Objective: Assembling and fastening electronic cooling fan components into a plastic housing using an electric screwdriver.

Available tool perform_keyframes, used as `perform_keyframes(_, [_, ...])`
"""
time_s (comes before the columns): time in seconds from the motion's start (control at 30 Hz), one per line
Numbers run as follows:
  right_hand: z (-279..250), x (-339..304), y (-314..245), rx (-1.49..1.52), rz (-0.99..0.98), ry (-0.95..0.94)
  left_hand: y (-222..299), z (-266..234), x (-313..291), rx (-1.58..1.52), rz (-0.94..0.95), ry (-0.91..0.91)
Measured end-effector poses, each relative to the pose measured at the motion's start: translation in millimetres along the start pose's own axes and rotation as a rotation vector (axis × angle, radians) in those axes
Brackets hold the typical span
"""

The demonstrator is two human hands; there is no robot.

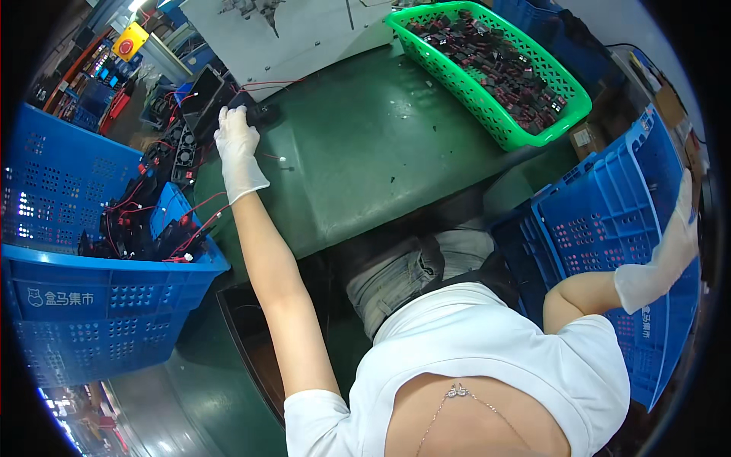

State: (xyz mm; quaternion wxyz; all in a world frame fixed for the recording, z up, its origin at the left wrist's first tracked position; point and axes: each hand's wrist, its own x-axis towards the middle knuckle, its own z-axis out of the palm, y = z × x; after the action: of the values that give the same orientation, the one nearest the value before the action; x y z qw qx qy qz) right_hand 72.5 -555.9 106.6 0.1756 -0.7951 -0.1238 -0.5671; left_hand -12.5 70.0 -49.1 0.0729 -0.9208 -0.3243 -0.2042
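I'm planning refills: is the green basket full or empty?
The green basket is well filled: small dark parts cover nearly its whole inside.

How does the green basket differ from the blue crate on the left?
Colour: the basket is bright green, the crate blue.
Depth: the basket looks shallow, while the crate has tall walls.
Contents: the basket holds many small dark pieces; the crate holds black parts with red wires.
Both have walls pierced with holes.
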Motion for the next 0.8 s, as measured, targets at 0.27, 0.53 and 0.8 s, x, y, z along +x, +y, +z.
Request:
perform_keyframes(0.27, [117, 24, -83, 0.605, -0.054, -0.634, 0, -13, 2, 0.002, -0.1, 0.269])
perform_keyframes(0.53, [319, 23, -147, 0.074, -0.448, -1.624, -13, -26, 4, -0.298, -0.306, 0.418])
perform_keyframes(0.8, [362, -12, -166, 0.072, -0.346, -1.535, -6, -40, 1, -0.218, -0.157, 0.689])
